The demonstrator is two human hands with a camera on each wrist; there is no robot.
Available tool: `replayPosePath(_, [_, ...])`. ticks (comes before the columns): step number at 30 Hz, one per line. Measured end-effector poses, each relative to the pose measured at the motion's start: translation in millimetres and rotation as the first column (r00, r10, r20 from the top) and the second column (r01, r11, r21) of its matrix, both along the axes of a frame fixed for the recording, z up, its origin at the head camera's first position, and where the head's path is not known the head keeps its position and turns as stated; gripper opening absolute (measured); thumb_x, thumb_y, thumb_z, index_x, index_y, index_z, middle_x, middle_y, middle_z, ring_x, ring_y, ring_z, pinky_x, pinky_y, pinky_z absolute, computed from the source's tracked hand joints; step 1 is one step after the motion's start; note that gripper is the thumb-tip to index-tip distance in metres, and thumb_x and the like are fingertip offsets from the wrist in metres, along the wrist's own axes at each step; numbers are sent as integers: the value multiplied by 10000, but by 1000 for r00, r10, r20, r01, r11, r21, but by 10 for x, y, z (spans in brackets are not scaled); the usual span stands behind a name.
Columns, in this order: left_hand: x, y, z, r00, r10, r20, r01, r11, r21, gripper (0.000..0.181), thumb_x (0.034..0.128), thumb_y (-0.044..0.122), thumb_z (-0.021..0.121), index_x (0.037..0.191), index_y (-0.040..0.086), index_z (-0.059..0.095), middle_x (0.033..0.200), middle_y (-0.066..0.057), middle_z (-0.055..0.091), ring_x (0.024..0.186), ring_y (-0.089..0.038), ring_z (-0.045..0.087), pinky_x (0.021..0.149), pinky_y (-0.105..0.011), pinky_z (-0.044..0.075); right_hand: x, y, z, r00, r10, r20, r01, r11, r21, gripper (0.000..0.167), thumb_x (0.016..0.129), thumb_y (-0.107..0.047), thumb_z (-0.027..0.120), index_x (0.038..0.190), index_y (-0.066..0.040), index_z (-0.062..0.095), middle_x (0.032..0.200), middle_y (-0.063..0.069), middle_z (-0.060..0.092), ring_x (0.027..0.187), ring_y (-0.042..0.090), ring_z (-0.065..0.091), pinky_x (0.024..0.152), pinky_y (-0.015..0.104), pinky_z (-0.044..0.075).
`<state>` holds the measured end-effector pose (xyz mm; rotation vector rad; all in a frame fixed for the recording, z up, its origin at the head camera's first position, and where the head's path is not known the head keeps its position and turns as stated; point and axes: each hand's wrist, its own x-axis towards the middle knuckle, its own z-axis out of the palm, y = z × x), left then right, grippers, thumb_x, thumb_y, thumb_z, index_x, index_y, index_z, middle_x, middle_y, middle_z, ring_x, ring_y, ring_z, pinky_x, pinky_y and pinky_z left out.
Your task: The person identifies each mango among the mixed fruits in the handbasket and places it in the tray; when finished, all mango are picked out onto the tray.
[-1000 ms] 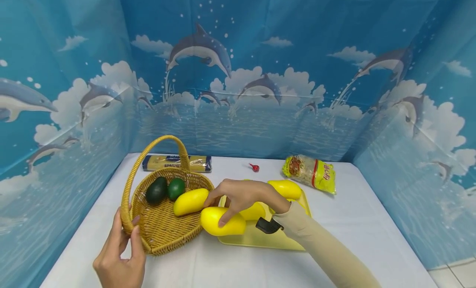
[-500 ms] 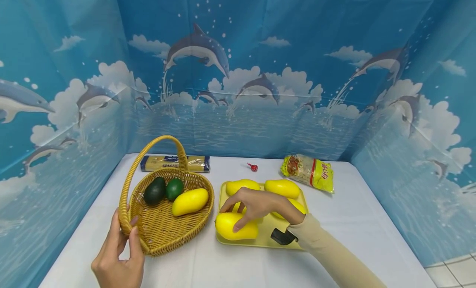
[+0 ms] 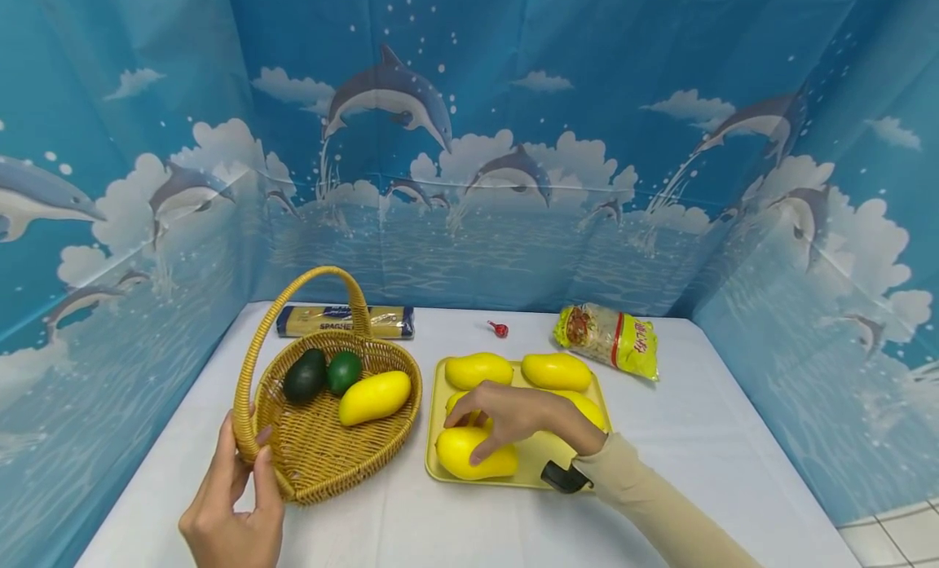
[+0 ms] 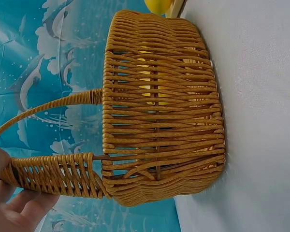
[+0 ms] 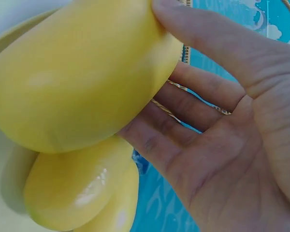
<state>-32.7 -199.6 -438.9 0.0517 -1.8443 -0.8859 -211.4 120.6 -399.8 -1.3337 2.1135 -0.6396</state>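
Note:
My left hand [image 3: 236, 503] grips the wicker basket [image 3: 323, 490] by the foot of its arched handle, at the left side. Inside the basket lie a dark avocado [image 3: 305, 377], a smaller green fruit [image 3: 345, 373] and a yellow mango [image 3: 375, 398]. Over the front left part of the yellow tray [image 3: 528, 480], my right hand [image 3: 506, 413] holds another yellow mango [image 3: 477, 455], thumb on the near side and fingers on the far side. Whether this mango touches the tray I cannot tell. Several more mangoes [image 3: 556, 372] lie on the tray, some partly hidden by the right hand.
Behind the basket lies a spaghetti packet [image 3: 389, 322]. A small red wrapped candy [image 3: 499, 329] is at the back middle, and a yellow and clear food bag [image 3: 609, 341] at the back right. A dolphin-print curtain [image 3: 469, 250] encloses the white table [image 3: 719, 438].
My right hand has carried its mango rightward, from beside the basket's rim to the tray's front left part. The left hand keeps its hold on the basket.

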Motion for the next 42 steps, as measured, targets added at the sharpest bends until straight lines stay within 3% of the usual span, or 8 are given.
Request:
replayPosePath(11, [19,4,11,1000,0,14,-1,1000,17,772,787,-304,740,1498,-28,615,1375,-216,706,1148,144,650,894,-37,518,51,-86,-98,995,18,-93,-5,991,135,508,932,-199,882,1397,-80,718,1308,-7,716,1147,56,643,1048,234,563])
replayPosePath(23, [21,4,20,1000,9,21,-9,1000,7,770,797,-291,752,1507,-31,604,1382,-220,701,1165,164,624,893,-33,507,105,-131,-77,989,-27,-144,59,973,221,537,931,-224,884,1419,-87,707,1337,-12,710,1198,71,625,1075,249,546])
replayPosePath(42, [10,-7,-6,1000,5,23,-5,1000,-11,763,818,-260,756,1524,-24,588,1388,-231,692,1174,146,625,897,-40,500,109,-147,-71,987,-32,-160,65,976,208,597,933,-212,882,1469,-65,664,1432,34,681,1314,178,615,1137,290,528])
